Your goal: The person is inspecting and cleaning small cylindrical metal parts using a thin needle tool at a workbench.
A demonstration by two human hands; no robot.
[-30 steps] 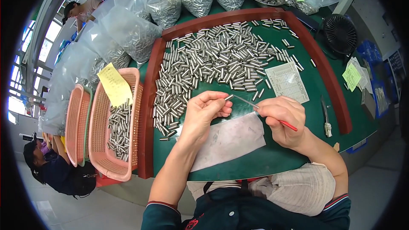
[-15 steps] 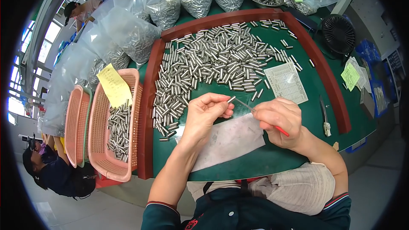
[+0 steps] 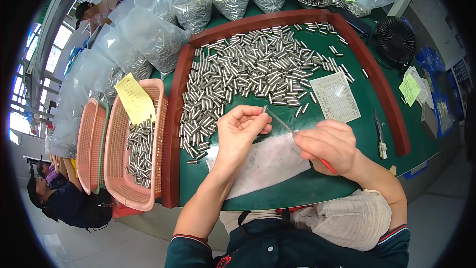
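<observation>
Between the thumb and fingers of my left hand [image 3: 241, 128] a small metal cylinder [image 3: 265, 109] is pinched, its end showing above the fingertips. My right hand [image 3: 328, 145] is closed round a thin tool with a red handle [image 3: 327, 165]. The tool's slim metal shaft [image 3: 281, 121] points up and left, and its tip is at the cylinder. A stained white cloth [image 3: 270, 164] lies on the green table below both hands. Beyond them spreads a pile of loose shiny metal cylinders [image 3: 258, 64].
A dark red wooden frame [image 3: 171, 134] borders the pile. Left of it stands a pink basket [image 3: 130, 188] of cylinders with a yellow note. Clear bags [image 3: 193, 10] of cylinders line the back. A printed sheet [image 3: 337, 98], scissors-like tool [image 3: 381, 136] and black fan [image 3: 395, 38] are at right.
The cylinder in my left hand has tilted more upright. The tool's shaft has swung with its tip higher, now meeting the cylinder's end. My right hand has shifted slightly.
</observation>
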